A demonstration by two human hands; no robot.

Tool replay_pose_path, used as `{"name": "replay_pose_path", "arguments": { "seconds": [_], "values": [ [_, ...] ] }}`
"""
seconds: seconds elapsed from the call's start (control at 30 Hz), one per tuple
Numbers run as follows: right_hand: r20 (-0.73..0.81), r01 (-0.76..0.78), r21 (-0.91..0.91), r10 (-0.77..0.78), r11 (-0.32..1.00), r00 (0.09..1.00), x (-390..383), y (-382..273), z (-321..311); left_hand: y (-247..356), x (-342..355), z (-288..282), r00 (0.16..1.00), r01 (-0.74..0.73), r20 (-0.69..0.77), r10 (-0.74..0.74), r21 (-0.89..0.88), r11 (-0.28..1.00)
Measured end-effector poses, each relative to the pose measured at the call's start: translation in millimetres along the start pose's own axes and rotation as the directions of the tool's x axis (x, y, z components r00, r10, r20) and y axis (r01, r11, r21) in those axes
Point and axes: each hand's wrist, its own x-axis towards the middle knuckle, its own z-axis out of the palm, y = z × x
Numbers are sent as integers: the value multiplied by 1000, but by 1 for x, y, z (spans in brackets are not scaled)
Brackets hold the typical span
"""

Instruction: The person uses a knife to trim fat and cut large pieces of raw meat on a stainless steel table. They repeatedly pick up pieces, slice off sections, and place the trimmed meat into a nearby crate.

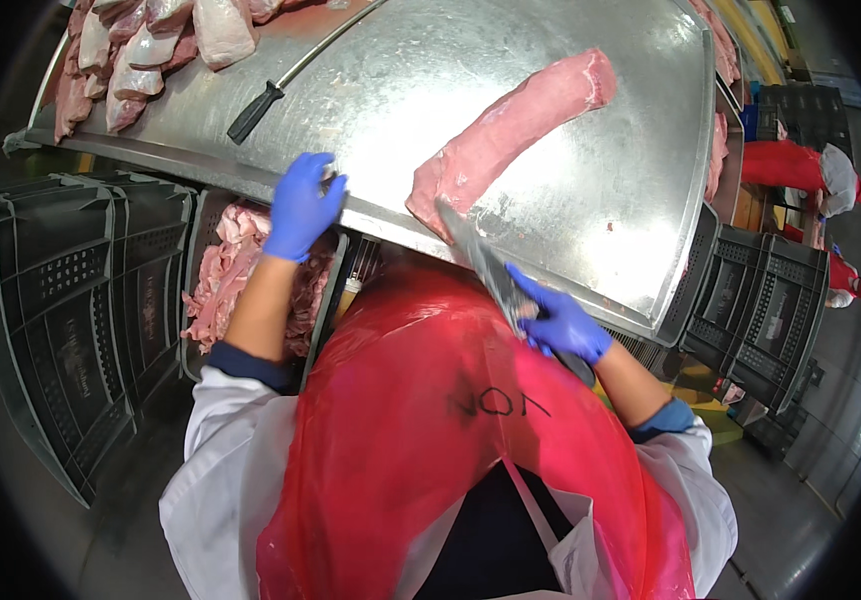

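A long pale-pink pork loin [515, 130] lies slanting across the steel table [370, 130], its near end at the table's front edge. In my right hand [565, 325], gloved in blue, is a knife [485, 265]. Its blade points up and left, with the tip at the near end of the loin. My left hand [302, 208], also in a blue glove, hovers by the front edge, over a crate of trimmings [225, 260]. Its fingers curve loosely, apart from the thumb, and no held thing shows. The palm side is in shadow.
A sharpening steel [255, 112] with a black handle lies at the table's left. Behind it are piled meat pieces [140, 60]. Dark crates [60, 300] stand at left, and more crates [750, 300] at right. People in red [790, 165] are at far right.
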Motion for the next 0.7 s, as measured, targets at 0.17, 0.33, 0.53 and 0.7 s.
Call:
{"name": "replay_pose_path", "arguments": {
  "seconds": [0.17,0.33,0.53,0.7],
  "values": [
    [-268,95,98,-66,991,961,-27,14,-30,75,45,89,973,-211,74,218,-92,973],
    [-522,315,81,-229,945,821,54,-9,-49,46,61,129,934,277,321,-156,-377,884],
    [-487,358,-346,-492,868,722,185,-47,-29,56,77,105,930,236,351,-109,-345,908],
    [-200,144,-427,-249,893,948,103,-43,-1,51,73,83,951,250,285,-122,-474,844]
  ]
}}
